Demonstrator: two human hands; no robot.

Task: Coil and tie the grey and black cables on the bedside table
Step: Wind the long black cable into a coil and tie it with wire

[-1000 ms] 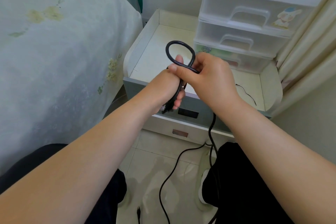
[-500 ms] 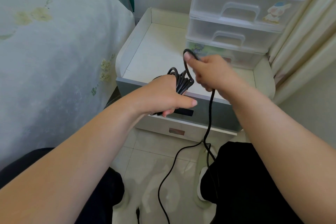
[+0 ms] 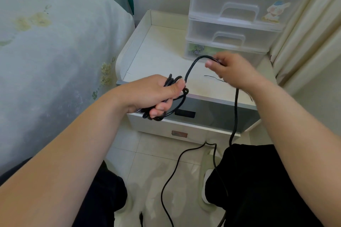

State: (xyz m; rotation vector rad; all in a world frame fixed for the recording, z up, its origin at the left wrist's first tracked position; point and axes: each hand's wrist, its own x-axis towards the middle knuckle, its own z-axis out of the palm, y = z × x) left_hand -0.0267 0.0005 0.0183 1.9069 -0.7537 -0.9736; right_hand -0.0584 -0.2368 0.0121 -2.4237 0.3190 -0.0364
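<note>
My left hand (image 3: 156,96) grips a bundle of black cable loops (image 3: 176,103) just in front of the bedside table's front edge. From the bundle the black cable (image 3: 191,69) arcs up and right to my right hand (image 3: 230,70), which pinches it above the white tabletop (image 3: 158,55). Past my right hand the cable drops down to the floor and trails between my legs. A thin dark tie wire (image 3: 214,77) lies on the tabletop under my right hand. No grey cable is in view.
A clear plastic drawer unit (image 3: 234,24) stands at the back right of the table. The bed (image 3: 46,61) lies to the left, a cream curtain (image 3: 310,33) to the right. The table's grey drawer front (image 3: 217,114) faces me. Pale tiled floor below.
My right hand has drawn the cable out to the right, away from the bundle, opening a wider arc. My left hand keeps hold of the coiled loops. The camera has shifted slightly.
</note>
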